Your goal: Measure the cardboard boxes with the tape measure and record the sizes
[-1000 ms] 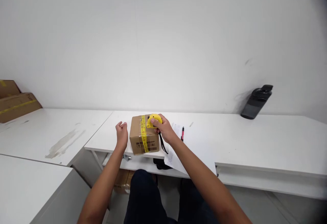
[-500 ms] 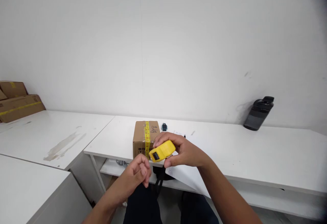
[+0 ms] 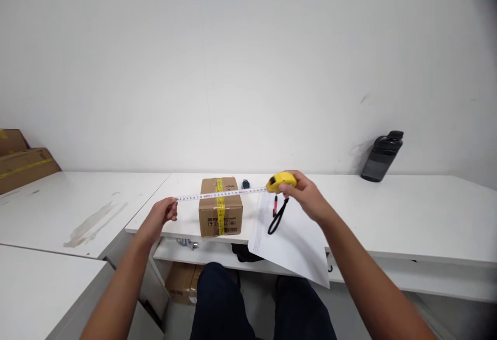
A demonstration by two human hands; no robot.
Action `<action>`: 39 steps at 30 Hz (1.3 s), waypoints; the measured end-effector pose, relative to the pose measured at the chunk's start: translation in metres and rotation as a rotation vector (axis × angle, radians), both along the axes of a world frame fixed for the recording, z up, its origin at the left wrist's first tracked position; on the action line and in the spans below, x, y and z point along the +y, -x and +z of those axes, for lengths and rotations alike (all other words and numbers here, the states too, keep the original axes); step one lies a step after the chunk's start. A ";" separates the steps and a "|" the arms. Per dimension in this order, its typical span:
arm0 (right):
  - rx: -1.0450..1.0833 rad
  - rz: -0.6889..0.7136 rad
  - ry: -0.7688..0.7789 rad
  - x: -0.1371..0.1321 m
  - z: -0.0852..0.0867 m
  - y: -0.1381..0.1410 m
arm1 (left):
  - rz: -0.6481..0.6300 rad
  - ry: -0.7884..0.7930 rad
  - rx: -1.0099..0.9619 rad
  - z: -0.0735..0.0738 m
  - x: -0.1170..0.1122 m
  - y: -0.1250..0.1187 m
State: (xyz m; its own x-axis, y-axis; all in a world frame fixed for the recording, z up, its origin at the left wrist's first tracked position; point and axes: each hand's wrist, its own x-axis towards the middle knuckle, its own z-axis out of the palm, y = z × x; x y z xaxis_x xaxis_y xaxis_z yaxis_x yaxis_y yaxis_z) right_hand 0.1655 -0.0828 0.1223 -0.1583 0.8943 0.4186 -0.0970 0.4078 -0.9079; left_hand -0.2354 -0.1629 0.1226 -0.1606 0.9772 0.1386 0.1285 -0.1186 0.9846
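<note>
My right hand (image 3: 306,197) grips a yellow tape measure (image 3: 281,180), its black wrist strap dangling below. The white tape blade (image 3: 221,194) runs out to the left, and my left hand (image 3: 163,213) pinches its end. The blade is stretched level over a small cardboard box (image 3: 220,210) sealed with a strip of yellow tape, which stands at the near edge of the white desk (image 3: 388,216). My hands are on either side of the box, apart from it.
A sheet of paper (image 3: 295,236) hangs over the desk edge right of the box, with a red pen (image 3: 275,205) on it. A small dark object (image 3: 245,184) lies behind the box. A dark bottle (image 3: 382,156) leans on the wall. Cardboard boxes (image 3: 23,161) are stacked far left.
My hands were close together in front of the box with the tape measure. They have moved apart, drawing the blade out across the box.
</note>
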 end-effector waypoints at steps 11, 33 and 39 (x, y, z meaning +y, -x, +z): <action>0.176 -0.252 0.145 0.044 -0.057 -0.023 | 0.163 0.269 0.180 -0.009 0.019 0.083; -0.079 -0.056 0.066 0.009 -0.040 0.081 | -0.164 0.240 0.403 0.000 0.062 -0.024; -0.093 -0.213 -0.257 -0.023 -0.036 0.089 | -0.049 0.087 0.590 0.016 0.043 -0.026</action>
